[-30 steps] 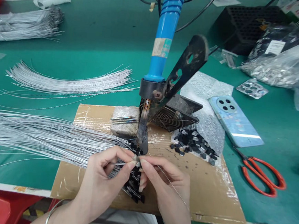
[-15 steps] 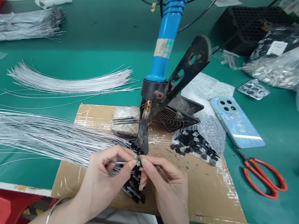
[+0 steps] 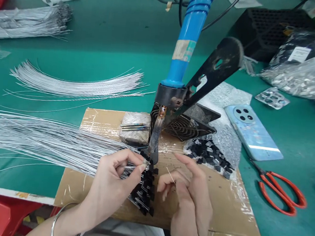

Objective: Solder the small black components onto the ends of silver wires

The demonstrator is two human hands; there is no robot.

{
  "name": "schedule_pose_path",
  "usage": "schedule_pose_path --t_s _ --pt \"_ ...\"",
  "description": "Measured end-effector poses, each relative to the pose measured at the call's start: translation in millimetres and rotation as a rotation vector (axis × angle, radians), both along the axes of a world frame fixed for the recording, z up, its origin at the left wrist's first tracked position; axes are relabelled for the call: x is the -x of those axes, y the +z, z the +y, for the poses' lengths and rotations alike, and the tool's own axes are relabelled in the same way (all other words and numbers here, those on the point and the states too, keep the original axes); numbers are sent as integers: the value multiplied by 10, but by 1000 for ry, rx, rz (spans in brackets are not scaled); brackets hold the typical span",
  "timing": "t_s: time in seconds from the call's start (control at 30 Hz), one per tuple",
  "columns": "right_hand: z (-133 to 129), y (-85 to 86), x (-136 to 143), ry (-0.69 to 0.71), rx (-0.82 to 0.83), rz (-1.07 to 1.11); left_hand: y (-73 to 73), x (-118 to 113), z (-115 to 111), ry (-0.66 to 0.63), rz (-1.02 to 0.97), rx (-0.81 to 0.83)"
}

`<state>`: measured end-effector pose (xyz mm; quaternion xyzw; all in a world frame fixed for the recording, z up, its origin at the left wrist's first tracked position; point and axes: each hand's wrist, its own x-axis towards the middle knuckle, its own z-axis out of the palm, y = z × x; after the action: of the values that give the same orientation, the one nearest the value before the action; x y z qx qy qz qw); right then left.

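My left hand pinches a grey wire close to its end; a small part at the fingertips is too small to make out. The tip of a blue-handled soldering iron, held pointing down in a stand, is just above those fingertips. My right hand is apart on the right, index finger raised, with a thin strand of solder wire between thumb and curled fingers. Below and beside my left hand lies a bundle of grey wires with black end pieces.
Cardboard covers the work spot. Around it are loose black pieces, a phone, red-handled scissors, a sponge block and a second wire bundle. The iron's black stand rises in the middle.
My right hand has moved away from my left fingertips to the right, raising its index finger. My left hand stays near the iron tip, still pinching the wire. The view has shifted slightly.
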<state>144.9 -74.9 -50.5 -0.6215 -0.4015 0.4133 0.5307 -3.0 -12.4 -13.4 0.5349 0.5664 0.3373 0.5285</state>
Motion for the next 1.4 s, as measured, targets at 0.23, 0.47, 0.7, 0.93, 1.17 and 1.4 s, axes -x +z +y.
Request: schedule_pose_path --t_s 0.23,0.47,0.7,0.93,1.17,1.4 --pt "19 101 -40 -22 31 -179 -17 3 25 -4 18 0" --pt "75 155 -10 -5 -52 28 -3 -2 40 1 26 10" --pt "57 139 11 50 -11 61 18 -24 50 12 -14 15" --pt "68 148 3 45 35 18 15 9 51 15 17 27" --pt "115 172 12 31 33 32 22 3 120 4 28 40" --pt "156 189 27 13 45 59 59 -5 172 22 -52 69"
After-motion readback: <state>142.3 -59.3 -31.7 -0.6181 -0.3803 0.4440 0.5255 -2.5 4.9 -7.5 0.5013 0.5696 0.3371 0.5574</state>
